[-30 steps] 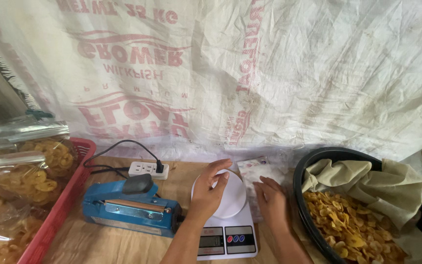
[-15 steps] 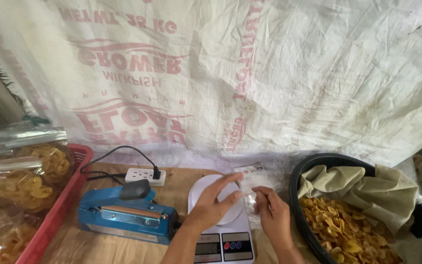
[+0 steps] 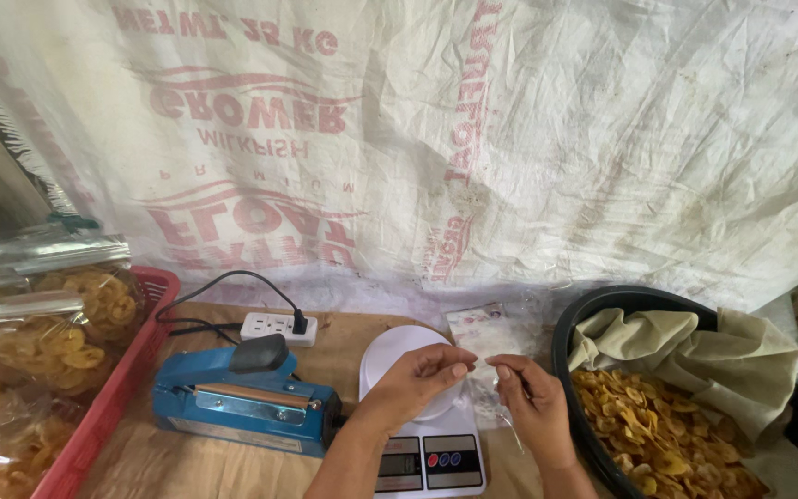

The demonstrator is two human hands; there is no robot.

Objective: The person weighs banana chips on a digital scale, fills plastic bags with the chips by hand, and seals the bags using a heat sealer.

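— Above the white kitchen scale (image 3: 422, 420), what are the fingers doing?

— The left hand (image 3: 415, 382) and the right hand (image 3: 530, 409) meet fingertip to fingertip. Both are pinched on the edge of a thin clear plastic bag (image 3: 486, 370), thumb against forefinger on each side. The other fingers curl loosely and hold nothing else.

— Where does the bag sit?

— Between the two hands, just over the right rim of the scale's round white plate. Part of it trails down under the right hand. It looks empty, though the film is too clear to be sure. Behind the hands, a small stack of similar clear bags (image 3: 484, 331) lies flat on the brown table (image 3: 168, 467).

— And around the hands?

— Left of the scale stands a blue heat sealer (image 3: 244, 404) with a black handle, its arm down. A black cord runs from it to a white power strip (image 3: 276, 327) near the wall. Further left is a red crate (image 3: 113, 397) stacked with filled clear bags of yellow chips (image 3: 43, 342). On the right, close to the right hand, sits a black tub (image 3: 593, 314) lined with beige cloth (image 3: 695, 346) and holding loose yellow chips (image 3: 658, 434).

— The backdrop?

— A white woven sack sheet (image 3: 473, 139) with faded red print hangs along the whole wall.
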